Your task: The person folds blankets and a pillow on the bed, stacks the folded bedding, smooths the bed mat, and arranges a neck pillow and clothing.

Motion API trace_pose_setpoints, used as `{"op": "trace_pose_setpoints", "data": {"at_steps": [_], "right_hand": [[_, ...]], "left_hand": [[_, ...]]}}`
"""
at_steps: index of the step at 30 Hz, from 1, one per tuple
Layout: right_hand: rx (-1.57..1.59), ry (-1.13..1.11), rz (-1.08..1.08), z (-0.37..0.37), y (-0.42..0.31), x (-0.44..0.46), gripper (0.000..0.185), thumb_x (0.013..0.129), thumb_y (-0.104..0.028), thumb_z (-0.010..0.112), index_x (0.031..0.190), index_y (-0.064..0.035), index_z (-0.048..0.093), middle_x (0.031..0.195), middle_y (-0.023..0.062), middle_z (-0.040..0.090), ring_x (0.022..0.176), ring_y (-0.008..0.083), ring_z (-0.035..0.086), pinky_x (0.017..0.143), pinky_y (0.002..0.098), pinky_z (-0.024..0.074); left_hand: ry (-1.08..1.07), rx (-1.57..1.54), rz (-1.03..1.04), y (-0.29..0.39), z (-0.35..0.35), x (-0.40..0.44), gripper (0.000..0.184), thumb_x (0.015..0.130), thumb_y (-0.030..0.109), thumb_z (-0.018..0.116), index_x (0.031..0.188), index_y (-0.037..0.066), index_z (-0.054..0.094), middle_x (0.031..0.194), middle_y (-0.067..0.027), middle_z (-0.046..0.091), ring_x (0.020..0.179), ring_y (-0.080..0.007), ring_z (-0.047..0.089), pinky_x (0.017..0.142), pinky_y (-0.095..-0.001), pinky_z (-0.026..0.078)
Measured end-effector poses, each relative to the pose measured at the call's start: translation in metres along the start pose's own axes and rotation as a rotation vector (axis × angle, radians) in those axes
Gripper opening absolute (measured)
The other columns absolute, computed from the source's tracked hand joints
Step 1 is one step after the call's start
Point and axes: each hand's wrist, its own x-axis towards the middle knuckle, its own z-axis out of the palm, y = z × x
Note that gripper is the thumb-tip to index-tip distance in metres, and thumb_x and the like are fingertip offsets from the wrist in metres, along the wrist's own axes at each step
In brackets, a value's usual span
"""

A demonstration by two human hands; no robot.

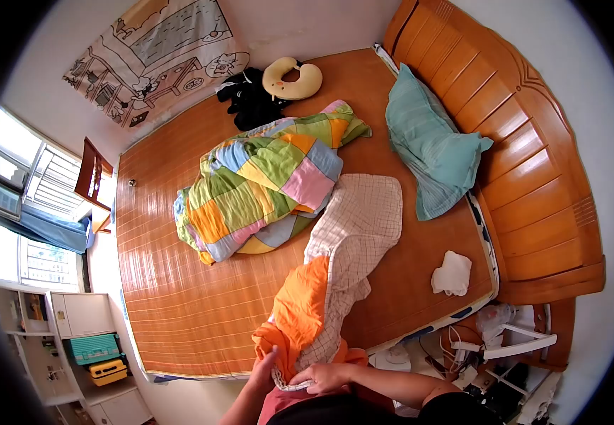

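Note:
At the near edge of the bed, my left hand [268, 365] is closed on the bunched end of an orange cloth [301, 294]. Beside it, my right hand [319, 377] grips the hem of a white checked cloth [363, 212]. The checked cloth stretches away from me across the mat, with the orange cloth lying along its left side. Whether the two are one piece cannot be made out. A patchwork quilt [264, 177] in green, yellow, orange, blue and pink lies crumpled beyond, touching the checked cloth's far end.
On the brown bed mat [179, 304] are a teal pillow [427, 134], a yellow neck pillow [305, 83], black clothing [250, 99] and a small white cloth [452, 274]. The wooden headboard [526, 170] rises at right. Cables and a white stool [519, 341] crowd the floor.

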Motion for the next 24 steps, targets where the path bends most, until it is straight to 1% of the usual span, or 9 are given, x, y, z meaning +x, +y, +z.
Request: {"op": "trace_pose_setpoints", "data": {"at_steps": [1,3,5,7,9,12,13,15,24], "right_hand": [[-0.023,0.011,0.037,0.011,0.002,-0.003,0.048,0.072,-0.011,0.050,0.120,-0.0068,0.053,0.099,0.0143,0.063,0.086,0.0229,0.061,0.079,0.0318,0.0458],[-0.107,0.037,0.174,0.025,0.005,-0.014,0.048,0.076,-0.015,0.053,0.124,-0.0086,0.048,0.095,0.0136,0.063,0.084,0.0225,0.061,0.079,0.0330,0.0458],[-0.038,0.201,0.227,0.029,0.002,-0.023,0.053,0.079,-0.022,0.062,0.126,-0.0087,0.043,0.092,0.0123,0.063,0.084,0.0213,0.062,0.078,0.0334,0.0464],[-0.204,0.482,-0.082,0.039,0.034,-0.023,0.068,0.076,-0.029,0.071,0.129,-0.0082,0.035,0.091,0.0114,0.063,0.087,0.0183,0.061,0.078,0.0324,0.0464],[-0.024,0.378,0.201,0.038,-0.002,-0.033,0.083,0.072,-0.034,0.075,0.134,-0.0082,0.026,0.107,0.0162,0.057,0.096,0.0164,0.055,0.081,0.0295,0.0438],[-0.241,0.544,0.206,0.051,-0.011,-0.035,0.093,0.068,-0.036,0.077,0.138,-0.0102,0.022,0.099,0.0107,0.057,0.091,0.0161,0.056,0.082,0.0290,0.0438],[-0.345,0.652,0.046,0.054,0.012,-0.034,0.089,0.069,-0.035,0.076,0.138,-0.0102,0.026,0.097,0.0092,0.057,0.090,0.0160,0.056,0.083,0.0286,0.0439],[-0.064,0.575,0.327,0.050,-0.010,-0.038,0.081,0.071,-0.034,0.075,0.135,-0.0090,0.032,0.103,0.0102,0.057,0.095,0.0168,0.055,0.085,0.0288,0.0435],[-0.480,1.300,-0.054,-0.007,-0.005,0.023,0.071,0.070,-0.028,0.073,0.127,-0.0013,0.040,0.114,0.0172,0.053,0.106,0.0255,0.052,0.089,0.0346,0.0424]], "left_hand": [[0.068,0.042,0.023,-0.015,-0.006,-0.002,0.034,0.084,0.015,0.059,0.115,0.005,0.050,0.102,-0.0093,0.059,0.091,-0.0227,0.060,0.076,-0.0371,0.050],[0.172,0.037,-0.051,-0.047,-0.042,0.000,0.029,0.080,0.005,0.057,0.108,0.005,0.054,0.091,-0.0086,0.061,0.083,-0.0224,0.061,0.069,-0.0351,0.050],[-0.100,1.510,0.450,-0.033,-0.049,-0.022,0.029,0.079,0.000,0.050,0.107,0.002,0.054,0.099,-0.0151,0.061,0.089,-0.0287,0.062,0.077,-0.0397,0.052],[0.156,-0.185,0.028,-0.045,-0.051,0.004,0.033,0.078,-0.002,0.044,0.111,0.002,0.051,0.102,-0.0167,0.059,0.091,-0.0307,0.061,0.079,-0.0430,0.051],[0.095,-0.195,0.155,-0.018,-0.031,-0.009,0.036,0.078,-0.003,0.041,0.113,0.001,0.047,0.104,-0.0175,0.057,0.092,-0.0319,0.060,0.080,-0.0442,0.052],[0.065,-0.200,0.303,0.035,-0.009,-0.043,0.035,0.076,-0.004,0.040,0.110,0.000,0.048,0.102,-0.0163,0.057,0.091,-0.0313,0.060,0.079,-0.0428,0.052],[0.036,-0.182,0.373,0.050,-0.006,-0.056,0.036,0.075,-0.004,0.040,0.110,0.000,0.048,0.102,-0.0160,0.057,0.090,-0.0312,0.060,0.079,-0.0425,0.052],[0.051,-0.108,0.450,0.073,-0.011,-0.082,0.037,0.073,-0.006,0.041,0.109,0.000,0.048,0.098,-0.0143,0.057,0.089,-0.0296,0.060,0.076,-0.0416,0.053],[0.109,0.296,0.865,0.095,-0.111,-0.176,0.040,0.071,-0.006,0.047,0.109,0.001,0.045,0.103,-0.0133,0.053,0.096,-0.0243,0.057,0.078,-0.0366,0.052]]}}
